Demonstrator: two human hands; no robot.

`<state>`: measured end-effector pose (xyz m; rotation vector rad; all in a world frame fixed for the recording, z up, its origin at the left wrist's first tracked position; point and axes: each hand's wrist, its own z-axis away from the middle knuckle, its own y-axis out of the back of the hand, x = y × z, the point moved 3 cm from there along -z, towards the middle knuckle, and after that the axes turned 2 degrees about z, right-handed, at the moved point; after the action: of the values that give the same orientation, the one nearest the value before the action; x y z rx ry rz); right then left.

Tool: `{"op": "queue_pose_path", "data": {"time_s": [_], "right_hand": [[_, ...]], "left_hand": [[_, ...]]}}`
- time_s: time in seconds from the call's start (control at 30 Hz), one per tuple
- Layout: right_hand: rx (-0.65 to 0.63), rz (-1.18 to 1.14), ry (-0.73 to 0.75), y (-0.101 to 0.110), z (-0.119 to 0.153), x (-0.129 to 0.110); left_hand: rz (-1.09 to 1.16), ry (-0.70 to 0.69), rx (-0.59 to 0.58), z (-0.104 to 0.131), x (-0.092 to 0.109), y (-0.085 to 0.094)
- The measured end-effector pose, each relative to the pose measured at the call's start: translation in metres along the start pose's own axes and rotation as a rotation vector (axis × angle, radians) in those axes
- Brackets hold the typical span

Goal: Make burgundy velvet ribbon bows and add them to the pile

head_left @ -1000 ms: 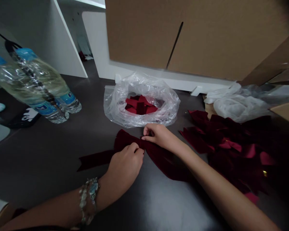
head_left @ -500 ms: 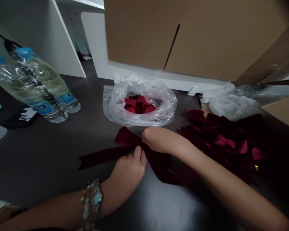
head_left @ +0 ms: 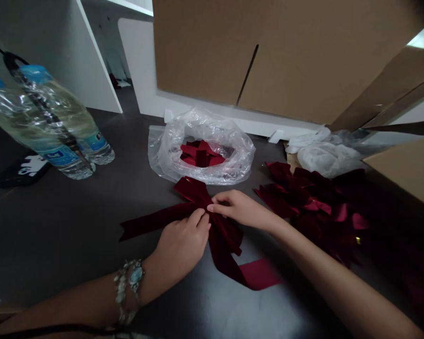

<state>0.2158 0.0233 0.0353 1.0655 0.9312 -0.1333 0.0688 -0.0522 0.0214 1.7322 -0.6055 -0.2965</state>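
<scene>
A dark red velvet ribbon bow (head_left: 223, 230) lies under both hands in the middle of the dark table. One notched tail stretches left, a loop points up and away, and another tail curls toward the lower right, showing its brighter underside. My left hand (head_left: 183, 242), with bracelets at the wrist, pinches the bow near its centre. From the right, my right hand (head_left: 238, 207) closes thumb and fingers at the same knot, the two hands almost touching. The exact centre is partly covered by fingertips.
Beyond the bow sits a clear plastic bag (head_left: 162, 160) holding red bows (head_left: 201, 154). A pile of dark red bows (head_left: 311, 202) lies at the right. Two bottles (head_left: 67, 127) and a dark phone-like object (head_left: 23, 172) are left; a cardboard box (head_left: 212, 52) stands behind.
My right hand has turned so its thumb and fingers show at the knot. The bow's lower right tail has swung down, exposing its brighter side. The view has shifted slightly.
</scene>
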Motion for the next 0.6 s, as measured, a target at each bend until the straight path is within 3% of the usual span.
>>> {"op": "queue_pose_path", "data": {"time_s": [0.13,0.2,0.4,0.6], "right_hand": [[0.224,-0.362,-0.039,-0.01,0.023,0.004],[0.293,-0.474,-0.071,-0.018,0.031,0.005],[0.3,-0.717,-0.109,-0.041,0.038,0.013],[0.23,-0.999,-0.099,-0.053,0.037,0.016]], "left_hand": [[0.407,0.098,0.149,-0.01,-0.013,0.008],[0.641,0.184,0.151,-0.017,-0.021,0.005],[1.471,0.486,-0.104,-0.028,-0.029,-0.017],[1.718,0.679,-0.277,-0.023,-0.026,-0.022]]}}
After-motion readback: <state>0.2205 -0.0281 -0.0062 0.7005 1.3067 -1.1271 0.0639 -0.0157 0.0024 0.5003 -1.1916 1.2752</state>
